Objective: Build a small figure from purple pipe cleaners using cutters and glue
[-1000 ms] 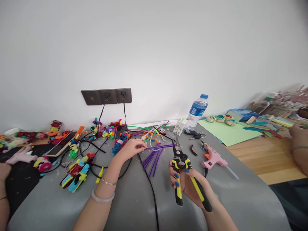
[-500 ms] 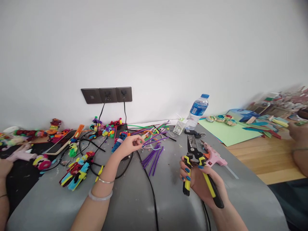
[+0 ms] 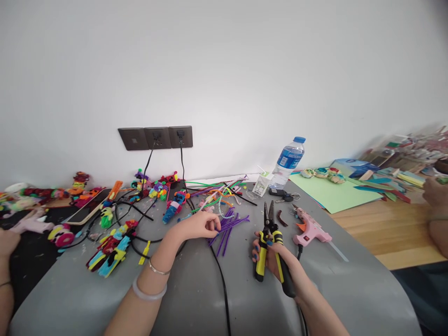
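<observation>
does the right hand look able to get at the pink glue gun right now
Probably not to pick it up yet: the right hand is around the yellow-and-black pliers. The way itself looks free, though: the pink glue gun lies close by on the right, with nothing tall between.

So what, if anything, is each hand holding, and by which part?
The right hand holds yellow-and-black pliers by their handles; the left hand seems to pinch purple pipe cleaners near one end, though how many is unclear.
</observation>
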The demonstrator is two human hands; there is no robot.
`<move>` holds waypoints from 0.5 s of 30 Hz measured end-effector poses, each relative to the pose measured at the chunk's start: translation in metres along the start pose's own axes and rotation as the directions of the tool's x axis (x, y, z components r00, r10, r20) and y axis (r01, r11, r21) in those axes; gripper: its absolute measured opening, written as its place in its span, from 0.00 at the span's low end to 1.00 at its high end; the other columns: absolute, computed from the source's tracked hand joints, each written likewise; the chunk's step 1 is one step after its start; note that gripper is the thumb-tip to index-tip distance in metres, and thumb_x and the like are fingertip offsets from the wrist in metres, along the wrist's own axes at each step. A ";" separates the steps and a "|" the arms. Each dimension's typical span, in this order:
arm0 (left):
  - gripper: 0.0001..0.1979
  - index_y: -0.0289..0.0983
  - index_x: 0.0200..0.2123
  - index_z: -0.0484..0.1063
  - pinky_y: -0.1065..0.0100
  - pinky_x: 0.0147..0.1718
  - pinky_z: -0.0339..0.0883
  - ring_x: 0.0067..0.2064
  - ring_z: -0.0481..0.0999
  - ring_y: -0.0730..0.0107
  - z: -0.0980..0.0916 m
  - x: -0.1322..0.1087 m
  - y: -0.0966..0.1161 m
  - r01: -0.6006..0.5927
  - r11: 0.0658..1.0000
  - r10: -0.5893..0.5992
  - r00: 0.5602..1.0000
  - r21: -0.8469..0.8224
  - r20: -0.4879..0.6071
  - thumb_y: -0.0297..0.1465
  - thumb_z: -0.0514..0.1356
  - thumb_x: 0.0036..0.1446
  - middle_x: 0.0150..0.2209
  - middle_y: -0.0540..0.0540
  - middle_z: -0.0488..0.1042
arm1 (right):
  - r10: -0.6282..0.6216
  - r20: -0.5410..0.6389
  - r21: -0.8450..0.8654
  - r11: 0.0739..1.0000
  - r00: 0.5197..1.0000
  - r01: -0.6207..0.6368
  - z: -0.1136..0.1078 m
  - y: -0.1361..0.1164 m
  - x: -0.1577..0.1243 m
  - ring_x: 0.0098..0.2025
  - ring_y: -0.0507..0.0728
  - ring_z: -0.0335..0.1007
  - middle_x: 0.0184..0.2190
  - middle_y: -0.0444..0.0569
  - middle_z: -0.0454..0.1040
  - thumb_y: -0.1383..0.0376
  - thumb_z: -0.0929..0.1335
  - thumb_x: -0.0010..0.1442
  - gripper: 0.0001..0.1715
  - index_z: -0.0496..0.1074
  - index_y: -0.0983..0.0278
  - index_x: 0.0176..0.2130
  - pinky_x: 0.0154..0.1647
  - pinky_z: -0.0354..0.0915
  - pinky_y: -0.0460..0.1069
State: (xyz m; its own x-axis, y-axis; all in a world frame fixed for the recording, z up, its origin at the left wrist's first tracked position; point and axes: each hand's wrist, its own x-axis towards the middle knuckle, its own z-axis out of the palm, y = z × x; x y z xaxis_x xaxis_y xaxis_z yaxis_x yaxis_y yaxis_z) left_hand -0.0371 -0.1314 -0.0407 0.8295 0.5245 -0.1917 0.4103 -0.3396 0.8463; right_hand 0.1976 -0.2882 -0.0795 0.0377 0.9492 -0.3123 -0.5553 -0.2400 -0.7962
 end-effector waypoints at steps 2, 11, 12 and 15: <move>0.08 0.35 0.35 0.73 0.74 0.27 0.60 0.28 0.69 0.74 -0.002 -0.001 -0.001 0.010 1.000 -0.010 0.999 0.002 0.043 0.31 0.63 0.50 0.26 0.52 0.70 | -0.004 -0.004 -0.006 1.000 1.000 0.004 0.001 -0.001 -0.002 0.35 0.62 0.73 0.35 0.50 0.75 0.54 0.73 0.50 0.29 0.71 0.60 0.50 0.37 0.70 0.56; 0.11 0.35 0.40 0.76 0.72 0.27 0.62 0.28 0.68 0.72 -0.027 -0.009 -0.006 -0.106 0.993 0.114 0.917 0.041 -0.382 0.33 0.55 0.59 0.28 0.49 0.72 | -0.009 0.065 -0.014 1.000 0.998 0.010 0.003 -0.011 -0.004 0.30 0.59 0.70 0.31 0.49 0.73 0.47 0.74 0.45 0.33 0.73 0.60 0.47 0.33 0.69 0.55; 0.12 0.35 0.41 0.75 0.70 0.30 0.65 0.31 0.71 0.70 -0.030 -0.008 -0.011 -0.088 0.991 0.127 0.868 0.102 -0.481 0.31 0.54 0.60 0.32 0.47 0.75 | -0.018 0.080 -0.030 0.999 0.997 0.021 0.001 -0.012 -0.003 0.29 0.58 0.69 0.30 0.48 0.72 0.46 0.74 0.43 0.35 0.73 0.59 0.47 0.31 0.69 0.54; 0.14 0.37 0.45 0.75 0.57 0.51 0.67 0.52 0.71 0.58 -0.032 -0.002 -0.030 0.004 0.920 0.264 0.730 0.391 -0.630 0.26 0.56 0.56 0.49 0.42 0.74 | -0.065 0.117 -0.146 0.986 0.991 0.082 -0.005 -0.013 -0.001 0.25 0.56 0.65 0.28 0.46 0.70 0.44 0.75 0.42 0.40 0.72 0.59 0.50 0.26 0.66 0.51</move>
State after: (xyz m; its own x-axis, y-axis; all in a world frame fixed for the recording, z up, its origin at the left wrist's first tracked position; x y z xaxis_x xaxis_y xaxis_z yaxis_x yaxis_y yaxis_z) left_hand -0.0632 -0.0971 -0.0493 0.4756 0.7851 0.3967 0.5293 -0.6157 0.5838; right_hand 0.2087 -0.2872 -0.0715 -0.0241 0.9801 -0.1971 -0.4232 -0.1887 -0.8862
